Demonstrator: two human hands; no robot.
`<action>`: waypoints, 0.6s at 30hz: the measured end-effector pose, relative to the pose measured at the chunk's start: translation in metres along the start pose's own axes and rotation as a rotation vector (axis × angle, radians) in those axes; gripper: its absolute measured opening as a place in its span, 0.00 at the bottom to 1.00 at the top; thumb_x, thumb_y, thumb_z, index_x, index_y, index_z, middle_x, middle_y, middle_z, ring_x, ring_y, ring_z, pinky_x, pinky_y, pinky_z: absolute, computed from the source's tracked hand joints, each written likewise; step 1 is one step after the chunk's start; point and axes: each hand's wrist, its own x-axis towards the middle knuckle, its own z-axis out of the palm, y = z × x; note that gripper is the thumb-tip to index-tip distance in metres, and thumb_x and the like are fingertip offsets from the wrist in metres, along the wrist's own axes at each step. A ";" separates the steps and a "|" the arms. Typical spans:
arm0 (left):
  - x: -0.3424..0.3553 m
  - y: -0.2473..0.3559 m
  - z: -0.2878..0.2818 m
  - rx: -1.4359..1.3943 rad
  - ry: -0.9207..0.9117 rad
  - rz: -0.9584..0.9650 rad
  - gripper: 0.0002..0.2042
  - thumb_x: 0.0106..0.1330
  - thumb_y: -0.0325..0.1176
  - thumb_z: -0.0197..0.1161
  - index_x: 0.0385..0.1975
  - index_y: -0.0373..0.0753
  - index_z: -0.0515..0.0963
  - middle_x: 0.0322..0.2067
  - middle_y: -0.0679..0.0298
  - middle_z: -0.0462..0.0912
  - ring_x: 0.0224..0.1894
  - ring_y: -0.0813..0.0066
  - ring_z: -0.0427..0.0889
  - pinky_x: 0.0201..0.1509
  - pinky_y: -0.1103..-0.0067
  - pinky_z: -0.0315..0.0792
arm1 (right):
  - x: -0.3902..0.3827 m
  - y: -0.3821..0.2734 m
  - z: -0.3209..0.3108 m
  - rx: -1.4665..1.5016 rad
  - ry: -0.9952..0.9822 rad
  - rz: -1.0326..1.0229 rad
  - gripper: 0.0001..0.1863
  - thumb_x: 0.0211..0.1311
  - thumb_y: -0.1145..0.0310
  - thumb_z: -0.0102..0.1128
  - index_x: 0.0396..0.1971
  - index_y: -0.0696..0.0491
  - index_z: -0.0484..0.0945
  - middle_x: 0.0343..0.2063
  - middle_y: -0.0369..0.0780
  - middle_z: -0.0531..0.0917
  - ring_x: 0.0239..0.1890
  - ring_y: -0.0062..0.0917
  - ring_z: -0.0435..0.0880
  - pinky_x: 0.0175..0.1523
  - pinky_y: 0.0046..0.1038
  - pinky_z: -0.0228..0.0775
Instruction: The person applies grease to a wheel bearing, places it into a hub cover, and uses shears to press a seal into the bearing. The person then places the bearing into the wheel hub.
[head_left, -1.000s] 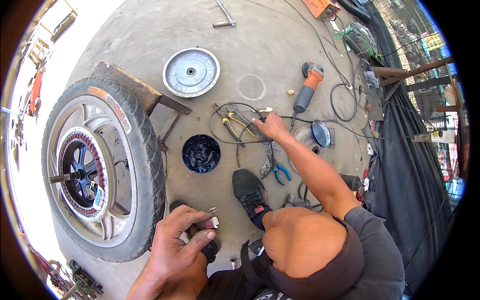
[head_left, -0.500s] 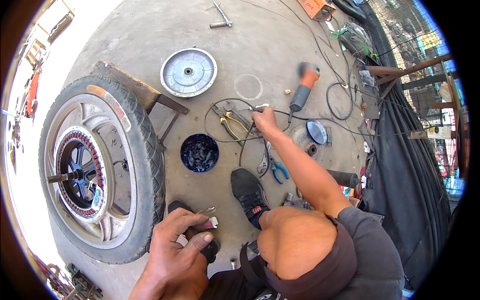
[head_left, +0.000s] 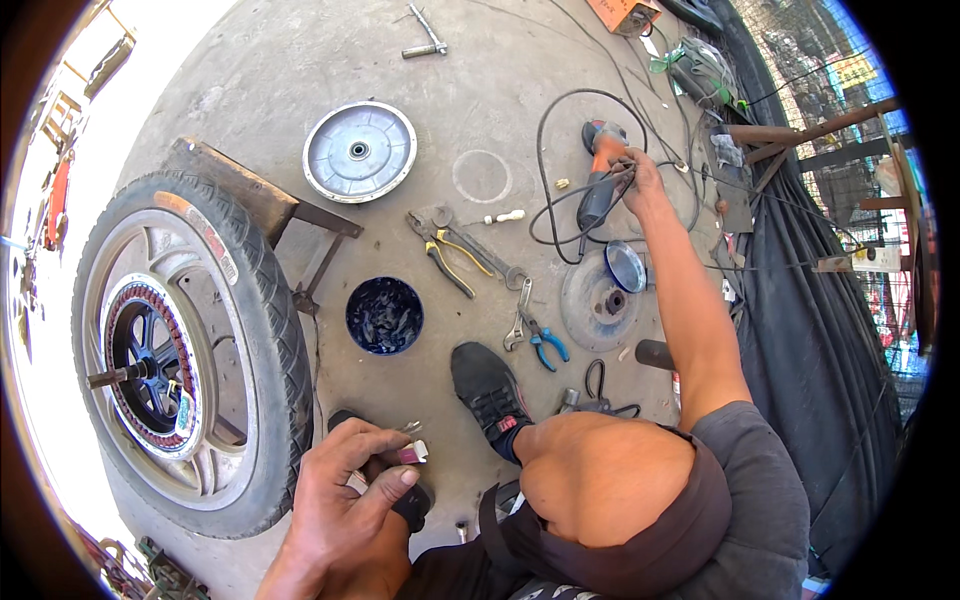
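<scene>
Nearest, the left hand [head_left: 350,475] is pinching a small pink-and-white box [head_left: 411,453] between its thumb and curled fingers, above the person's own leg. Just beyond it, a black shoe [head_left: 487,395] is standing on the bare floor [head_left: 240,90], while at the left a wheel [head_left: 188,345] with its hub open is standing upright, near a wooden stool [head_left: 225,185]. In the middle, blue-handled pliers [head_left: 545,340] are lying beside an adjustable wrench [head_left: 519,318], and a dark blue bowl [head_left: 349,322] of dark pieces is sitting left of them, with yellow-and-black pliers [head_left: 433,240] lying a little farther on. Farther right, the right hand [head_left: 638,183] is closing its fingers on a black cable [head_left: 541,130], whose loops are lying around and seemingly across an orange-and-grey grinder [head_left: 597,195]; whether the fingers are also touching the grinder, I cannot tell. The step in hand seems to be handling this cable at the grinder; the next move appears to be calling for a firm hold, the loops not snagging. Farther left, a round metal cover [head_left: 345,165] is lying flat.
</scene>
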 end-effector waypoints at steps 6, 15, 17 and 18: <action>0.011 0.001 0.004 0.024 -0.004 -0.063 0.13 0.57 0.28 0.72 0.39 0.29 0.81 0.29 0.61 0.78 0.28 0.77 0.77 0.36 0.80 0.71 | -0.001 0.014 0.031 0.346 -0.019 0.012 0.16 0.60 0.62 0.61 0.41 0.59 0.77 0.24 0.41 0.82 0.24 0.23 0.78 0.38 0.25 0.76; 0.029 0.006 0.012 0.022 -0.012 -0.087 0.13 0.56 0.29 0.72 0.38 0.29 0.81 0.28 0.62 0.78 0.29 0.77 0.77 0.36 0.81 0.70 | 0.018 0.023 0.037 -1.092 0.343 -0.354 0.26 0.57 0.49 0.63 0.37 0.60 0.83 0.38 0.49 0.86 0.45 0.43 0.85 0.51 0.39 0.76; 0.031 0.005 0.012 0.040 -0.018 -0.094 0.13 0.57 0.29 0.72 0.38 0.29 0.81 0.28 0.62 0.78 0.29 0.77 0.77 0.36 0.81 0.70 | 0.021 0.017 0.041 -1.286 0.480 -0.256 0.29 0.54 0.45 0.61 0.44 0.56 0.84 0.42 0.50 0.86 0.51 0.46 0.83 0.55 0.40 0.74; 0.032 0.005 0.012 0.044 -0.019 -0.097 0.13 0.57 0.30 0.72 0.38 0.29 0.81 0.28 0.62 0.78 0.30 0.77 0.77 0.36 0.81 0.70 | 0.022 0.017 0.036 -1.342 0.478 -0.252 0.29 0.53 0.45 0.62 0.44 0.56 0.84 0.42 0.51 0.86 0.51 0.46 0.83 0.55 0.40 0.73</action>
